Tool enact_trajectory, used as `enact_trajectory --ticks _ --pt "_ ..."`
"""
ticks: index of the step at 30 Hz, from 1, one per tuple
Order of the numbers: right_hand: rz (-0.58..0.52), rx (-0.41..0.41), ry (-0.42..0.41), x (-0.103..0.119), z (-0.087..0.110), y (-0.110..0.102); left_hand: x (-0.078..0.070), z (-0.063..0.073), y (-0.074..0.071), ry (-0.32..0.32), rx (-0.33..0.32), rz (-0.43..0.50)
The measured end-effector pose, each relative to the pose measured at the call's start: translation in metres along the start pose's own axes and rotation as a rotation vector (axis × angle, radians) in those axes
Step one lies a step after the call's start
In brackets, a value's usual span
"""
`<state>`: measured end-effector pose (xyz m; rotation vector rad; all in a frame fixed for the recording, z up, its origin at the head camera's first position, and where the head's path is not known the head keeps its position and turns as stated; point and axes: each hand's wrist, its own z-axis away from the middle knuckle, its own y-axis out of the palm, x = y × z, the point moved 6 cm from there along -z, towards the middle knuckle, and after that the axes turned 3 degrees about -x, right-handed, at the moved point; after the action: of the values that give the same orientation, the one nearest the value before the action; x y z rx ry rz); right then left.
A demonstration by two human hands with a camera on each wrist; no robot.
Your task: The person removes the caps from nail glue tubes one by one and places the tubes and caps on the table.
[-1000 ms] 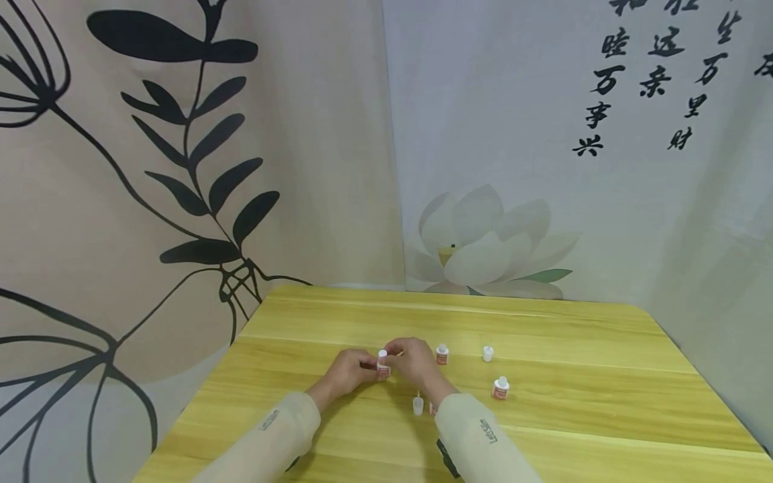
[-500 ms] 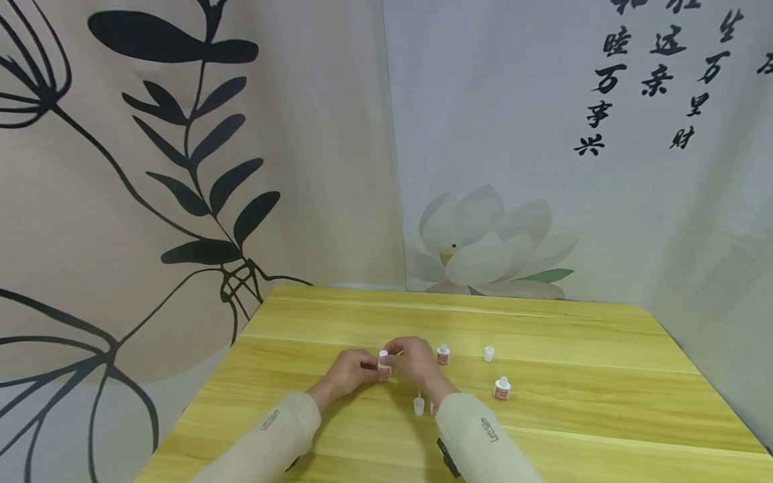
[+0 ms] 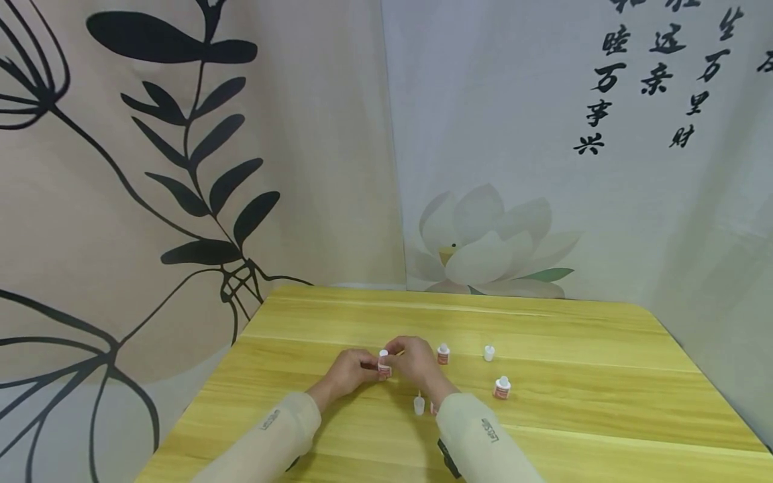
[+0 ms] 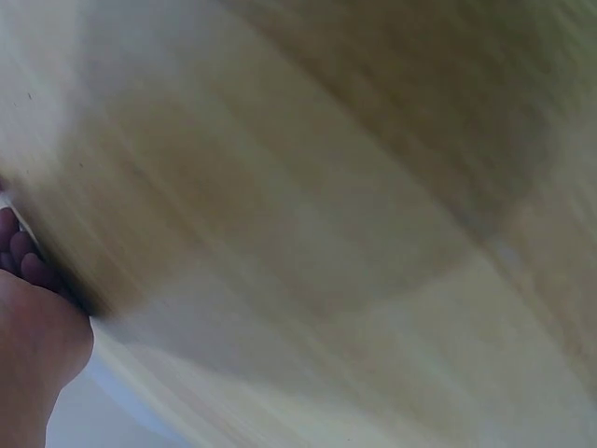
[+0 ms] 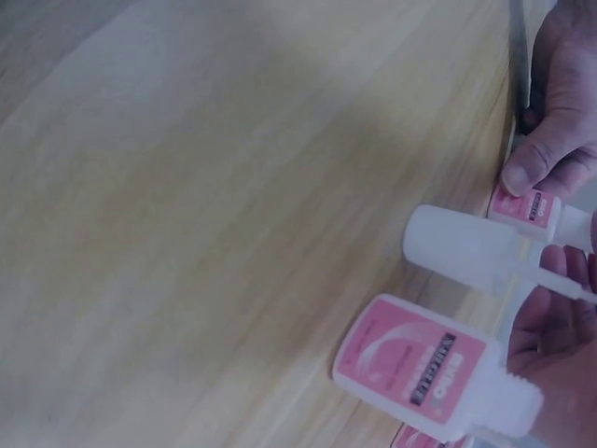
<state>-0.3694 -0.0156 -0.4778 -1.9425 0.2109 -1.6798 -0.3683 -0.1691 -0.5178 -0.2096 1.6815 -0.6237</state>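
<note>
Near the middle of the table in the head view, my left hand (image 3: 350, 369) holds a small glue bottle (image 3: 384, 370) with a pink label. The left thumb presses the label side of that bottle (image 5: 527, 207) in the right wrist view. My right hand (image 3: 417, 360) pinches the bottle's white cap (image 3: 383, 353) from the right; its fingertips are partly hidden. Close to the right forearm, a white brush cap (image 3: 419, 405) stands with its brush upward. Beside it is an uncapped glue bottle (image 5: 410, 364), mostly covered by the sleeve in the head view. The left wrist view shows only part of my left hand (image 4: 37, 327).
Two more glue bottles stand to the right, one farther back (image 3: 443, 355) and one nearer (image 3: 502, 388). Another white cap (image 3: 488, 353) stands behind the nearer bottle. The wooden table (image 3: 604, 376) reaches back to a printed curtain (image 3: 338, 168).
</note>
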Motion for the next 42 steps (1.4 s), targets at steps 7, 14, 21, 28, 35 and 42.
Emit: enact_trajectory --ticks 7,14,21,28,35,42 --pt "0.004 -0.002 -0.020 0.0026 0.0004 -0.0013 -0.0033 0.0007 -0.0008 0.038 -0.004 -0.020" --pt "-0.028 0.007 0.006 0.0005 0.0010 -0.0009 -0.0016 0.0005 -0.0002 0.023 0.000 -0.025" --pt "-0.028 0.001 0.016 -0.0007 0.0002 -0.0004 0.0013 -0.0011 0.0010 0.012 -0.001 -0.026" --pt "-0.043 0.017 0.016 -0.0011 0.0011 0.0008 0.0008 -0.0010 -0.0007 0.026 -0.007 -0.060" --pt "-0.063 0.000 0.025 -0.0018 0.0007 0.0004 0.0007 -0.0005 -0.0003 0.009 -0.008 -0.068" --pt "-0.044 0.000 0.016 -0.0022 0.0016 0.0007 0.0005 -0.0011 0.0002 0.011 -0.009 -0.055"
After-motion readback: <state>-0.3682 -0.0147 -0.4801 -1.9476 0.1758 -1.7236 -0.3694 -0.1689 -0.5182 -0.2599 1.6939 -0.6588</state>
